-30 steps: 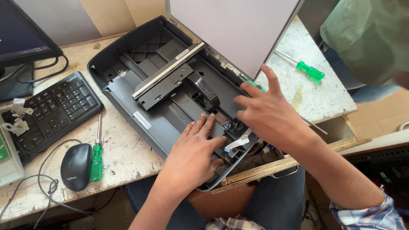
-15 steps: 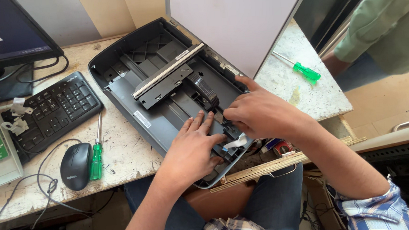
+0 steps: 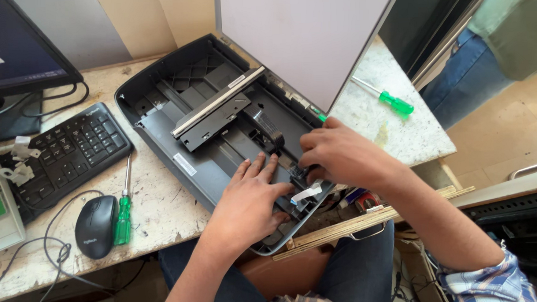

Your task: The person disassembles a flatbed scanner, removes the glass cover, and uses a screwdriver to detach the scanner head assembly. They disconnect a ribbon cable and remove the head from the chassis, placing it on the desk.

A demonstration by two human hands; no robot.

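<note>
An opened dark grey scanner base point(image 3: 155, 92) lies on the worn white table point(image 3: 168, 217), its pale lid point(image 3: 302, 36) propped up behind. A long scan bar point(image 3: 214, 111) crosses the inside, with a black ribbon cable point(image 3: 269, 125) running toward the near corner. My left hand point(image 3: 250, 201) presses flat on the near corner of the base, fingers together. My right hand point(image 3: 339, 153) curls over small parts at that same corner, beside a white tab point(image 3: 306, 193). What its fingertips pinch is hidden.
A black keyboard point(image 3: 66, 155), black mouse point(image 3: 96, 226) and a green-handled screwdriver point(image 3: 123, 207) lie left of the scanner. A monitor point(image 3: 12, 48) stands at the far left. Another green screwdriver point(image 3: 388, 100) lies at the right. Another person stands at the upper right point(image 3: 507, 28).
My right hand dropped from open, raised fingers down onto the scanner's near corner and curled. The left hand stayed pressed there. The person at the right moved farther away.
</note>
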